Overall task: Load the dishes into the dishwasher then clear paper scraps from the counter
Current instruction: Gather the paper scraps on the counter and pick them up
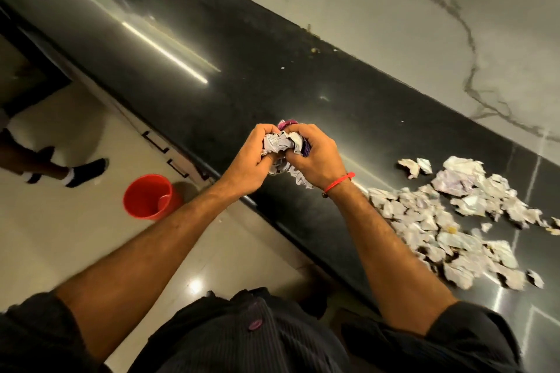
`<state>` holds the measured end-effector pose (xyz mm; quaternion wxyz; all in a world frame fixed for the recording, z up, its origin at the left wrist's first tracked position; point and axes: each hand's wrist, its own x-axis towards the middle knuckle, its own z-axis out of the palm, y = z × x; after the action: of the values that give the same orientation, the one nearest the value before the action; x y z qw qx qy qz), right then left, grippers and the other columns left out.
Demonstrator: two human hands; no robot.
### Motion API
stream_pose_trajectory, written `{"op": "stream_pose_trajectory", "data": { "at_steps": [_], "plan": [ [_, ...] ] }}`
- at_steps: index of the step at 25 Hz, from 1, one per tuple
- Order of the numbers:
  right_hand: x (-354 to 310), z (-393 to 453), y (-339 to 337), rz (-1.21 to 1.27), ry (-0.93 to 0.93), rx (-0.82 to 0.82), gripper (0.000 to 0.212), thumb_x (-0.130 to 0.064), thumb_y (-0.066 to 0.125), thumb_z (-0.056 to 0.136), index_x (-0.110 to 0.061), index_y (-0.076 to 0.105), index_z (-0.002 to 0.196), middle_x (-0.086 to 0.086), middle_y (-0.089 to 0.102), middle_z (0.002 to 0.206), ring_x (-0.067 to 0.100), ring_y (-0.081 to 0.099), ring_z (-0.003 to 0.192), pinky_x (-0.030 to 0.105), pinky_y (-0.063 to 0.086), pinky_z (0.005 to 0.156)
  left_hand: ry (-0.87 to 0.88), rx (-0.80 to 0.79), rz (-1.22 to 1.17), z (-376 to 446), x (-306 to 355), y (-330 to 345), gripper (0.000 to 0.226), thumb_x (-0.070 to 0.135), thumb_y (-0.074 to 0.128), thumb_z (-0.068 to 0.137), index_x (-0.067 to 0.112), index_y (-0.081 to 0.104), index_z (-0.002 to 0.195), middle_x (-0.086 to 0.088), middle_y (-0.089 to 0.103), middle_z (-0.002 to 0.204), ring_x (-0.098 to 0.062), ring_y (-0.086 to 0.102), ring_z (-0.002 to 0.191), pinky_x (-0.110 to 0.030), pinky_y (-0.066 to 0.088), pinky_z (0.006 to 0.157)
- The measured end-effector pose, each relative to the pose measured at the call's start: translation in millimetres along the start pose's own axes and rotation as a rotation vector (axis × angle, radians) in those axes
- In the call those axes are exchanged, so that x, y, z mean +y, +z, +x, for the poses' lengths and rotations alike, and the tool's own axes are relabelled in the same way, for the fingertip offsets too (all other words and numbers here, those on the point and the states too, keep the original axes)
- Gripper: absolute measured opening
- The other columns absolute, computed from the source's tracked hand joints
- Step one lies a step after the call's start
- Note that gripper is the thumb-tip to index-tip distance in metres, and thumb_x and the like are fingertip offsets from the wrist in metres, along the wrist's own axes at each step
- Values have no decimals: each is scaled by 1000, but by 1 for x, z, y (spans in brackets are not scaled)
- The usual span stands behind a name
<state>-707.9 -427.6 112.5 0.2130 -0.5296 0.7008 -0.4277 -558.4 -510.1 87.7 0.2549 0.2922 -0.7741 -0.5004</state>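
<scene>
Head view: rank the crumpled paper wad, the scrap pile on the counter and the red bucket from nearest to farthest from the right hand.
1. Crumpled paper wad: in the right hand grip.
2. Scrap pile: on the counter, to its right.
3. Red bucket: on the floor, left, beyond the left hand.

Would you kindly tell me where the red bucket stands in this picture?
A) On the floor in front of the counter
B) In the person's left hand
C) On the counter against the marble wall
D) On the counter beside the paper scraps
A: the red bucket stands on the pale floor below the counter edge, while both hands grip a paper wad.
</scene>
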Motion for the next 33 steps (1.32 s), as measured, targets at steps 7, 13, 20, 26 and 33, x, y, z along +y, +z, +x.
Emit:
{"op": "stream_pose_trajectory", "data": {
  "at_steps": [7,13,20,26,33],
  "plan": [
    [-84,37,166,27,-38,-124,39,-6,72,73,-21,68,108,-2,64,101,11,62,91,18,49,84,-94,155,-56,-64,-73,-152,35,1,49,92,15,47,124,-7,57,115,-16,56,102,-33,51,87],
    [-117,71,277,32,-27,-291,39,-7,72,73,-22,68,109,-5,64,101,8,60,92,11,43,84,-213,297,-54,-99,-134,-238,33,8,50,91,24,48,120,-7,59,115,-24,58,106,-46,51,92],
    [-96,122,392,40,99,-560,41,-8,74,76,-21,67,114,-5,62,106,10,60,96,17,47,90,-512,424,-271,-109,-220,-287,27,13,57,97,30,53,116,-6,64,117,-21,63,104,-41,52,90],
    [-37,149,510,100,388,-618,36,0,73,76,-16,67,108,-3,69,100,5,63,88,18,50,83,-671,475,-375,-98,-352,-310,24,9,59,99,19,54,120,-13,65,113,-16,63,92,-32,55,76],
    [98,157,711,-25,568,-545,39,-31,66,66,-26,67,104,-2,72,99,23,67,95,43,55,85,-765,499,-464,-98,-597,-324,25,12,58,100,15,55,124,-7,67,108,-16,66,85,-27,58,64]
  ]
}}
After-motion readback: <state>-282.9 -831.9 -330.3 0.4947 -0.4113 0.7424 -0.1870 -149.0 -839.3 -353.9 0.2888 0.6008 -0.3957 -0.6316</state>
